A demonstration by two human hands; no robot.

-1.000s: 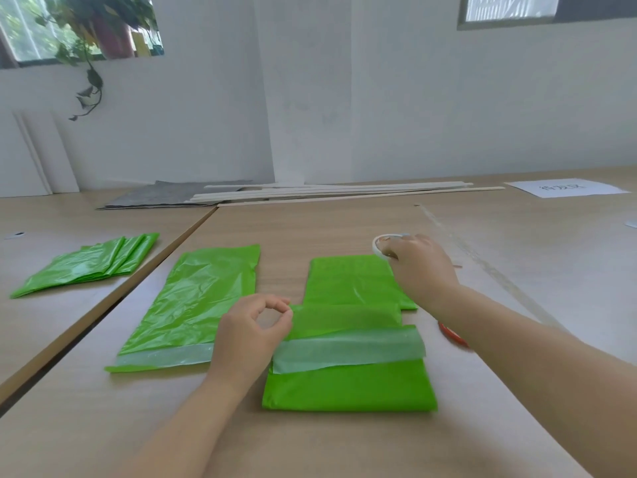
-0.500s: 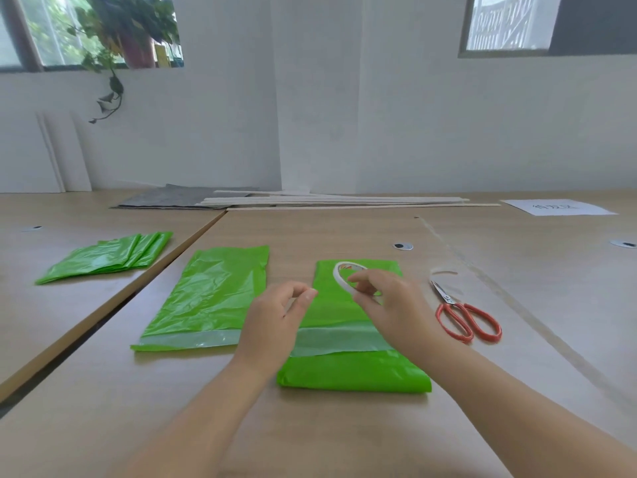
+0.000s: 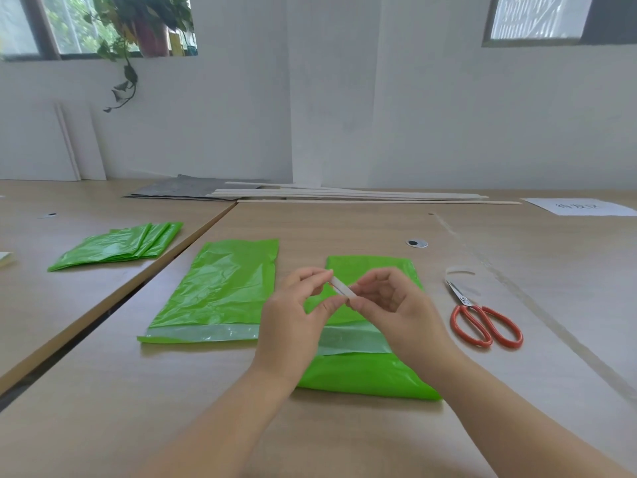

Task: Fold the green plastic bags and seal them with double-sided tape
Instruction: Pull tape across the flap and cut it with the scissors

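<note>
While both hands hang above the desk (image 3: 344,439), the tape roll (image 3: 341,290) sits between them, seen edge-on. The left hand (image 3: 293,319) pinches its left end between thumb and fingertips; the right hand (image 3: 400,305) pinches the right end, fingers curled. Directly under the hands lies a folded green bag (image 3: 365,376), pale strip across its middle, closer to the desk's near edge than the far one. A second green bag (image 3: 220,288) lies flat just beside it, toward the desk's left edge. Red-handled scissors (image 3: 486,322) lie to the right, apart from the bags. A stack of green bags (image 3: 117,246) rests on the neighbouring desk.
</note>
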